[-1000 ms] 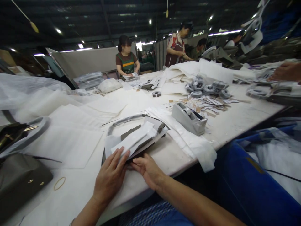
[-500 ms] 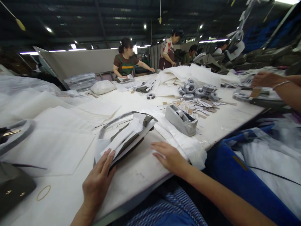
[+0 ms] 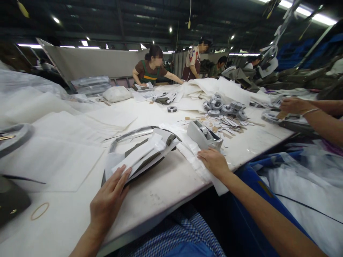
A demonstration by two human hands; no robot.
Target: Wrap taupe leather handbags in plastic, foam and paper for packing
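A flat grey-brown handbag (image 3: 150, 162) lies tilted on the table, with white paper over its front and a wrapped handle (image 3: 125, 135) arching behind it. My left hand (image 3: 108, 194) grips its near lower end, fingers on top and the thumb side hidden underneath. My right hand (image 3: 214, 162) rests on a stack of thin white sheets (image 3: 191, 151), its fingers stretched out and close together. Just beyond those fingers stands a grey tape dispenser (image 3: 200, 134); whether they touch it I cannot tell.
Large white sheets (image 3: 59, 150) and a rubber band (image 3: 40, 211) lie left. Rolled grey straps (image 3: 215, 103) and loose paper tags (image 3: 230, 121) lie beyond the dispenser. A blue bin (image 3: 249, 200) stands right of the table. A co-worker's hands (image 3: 293, 107) work at right; another person (image 3: 152, 67) stands opposite.
My right hand has moved right and away from me, from above the bare tabletop onto the white sheets by the dispenser. My left hand keeps hold of the handbag. The view has shifted slightly.
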